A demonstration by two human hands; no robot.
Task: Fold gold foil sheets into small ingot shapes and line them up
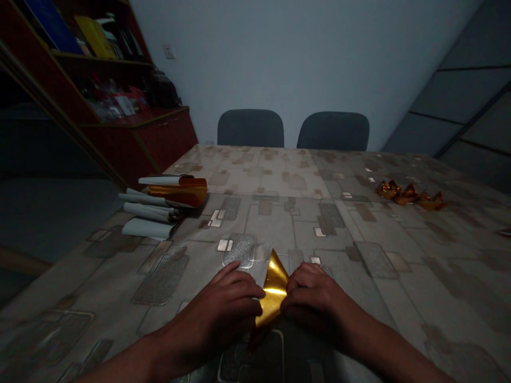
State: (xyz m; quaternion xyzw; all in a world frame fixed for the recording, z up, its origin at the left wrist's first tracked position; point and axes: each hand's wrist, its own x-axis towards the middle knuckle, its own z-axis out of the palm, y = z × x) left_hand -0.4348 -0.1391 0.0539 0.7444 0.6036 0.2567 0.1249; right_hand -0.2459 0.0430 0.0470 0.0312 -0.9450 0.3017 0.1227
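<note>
Left grip: the left hand (223, 314) closes narrowly on the gold foil sheet (274, 287), its fingers curled over the sheet's left side.

Right grip: the right hand (309, 292) holds the opposite side just as narrowly, its knuckles raised; the two hands nearly meet.

Foil: creased into a pointed, roughly triangular shape, shiny gold face showing, tip aimed away from the person, held between both hands at the near edge of the worktop.

Worktop: a table (399, 298) under a glossy cover printed with grey and beige rectangles.

Far left on it: a pile of white paper rolls (147, 211) beside a curled orange foil sheet (183, 192).

Far right on it: three crumpled gold-orange foil pieces (407, 194) in a loose row.

Background: two dark grey chairs (250, 127) (333, 130) past the far edge; a red wooden cabinet (167, 139) with crowded shelves at left.
</note>
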